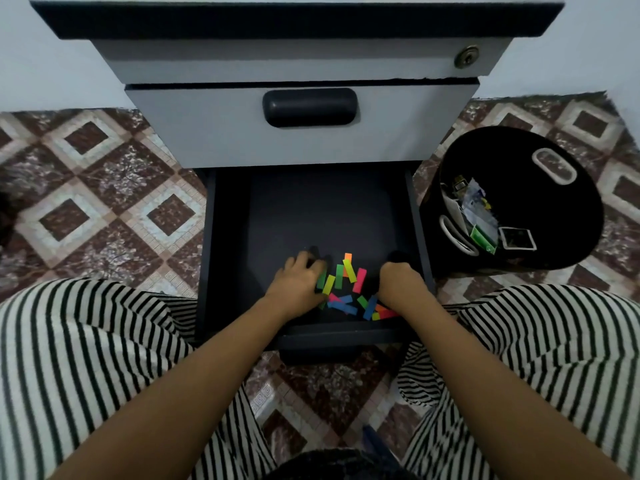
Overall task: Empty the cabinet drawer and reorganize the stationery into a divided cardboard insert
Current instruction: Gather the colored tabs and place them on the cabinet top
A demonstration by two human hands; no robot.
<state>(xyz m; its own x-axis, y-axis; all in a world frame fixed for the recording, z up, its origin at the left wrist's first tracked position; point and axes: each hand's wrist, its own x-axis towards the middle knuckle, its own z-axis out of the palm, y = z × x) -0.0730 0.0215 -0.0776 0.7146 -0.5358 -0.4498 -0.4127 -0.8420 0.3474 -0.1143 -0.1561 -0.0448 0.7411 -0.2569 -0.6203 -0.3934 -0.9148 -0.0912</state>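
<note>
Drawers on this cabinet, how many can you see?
3. The top drawer with the keyhole is closed; the middle drawer with the dark handle is closed; the bottom drawer is pulled open, with coloured sticky flags inside. None seem hidden.

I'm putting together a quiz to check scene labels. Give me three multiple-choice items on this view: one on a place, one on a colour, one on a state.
1. Where do the coloured paper strips lie?
A. on the tiled floor
B. at the front of the open bottom drawer
C. in the black bin

2. What colour is the handle of the middle drawer?
A. black
B. red
C. white

3. How does the middle drawer stand?
A. pulled fully out
B. taken off
C. shut

Answers:
1. B, they rest on its dark floor near the front wall.
2. A, it shows dark against the grey front.
3. C, only its front shows, none of its inside.
</note>
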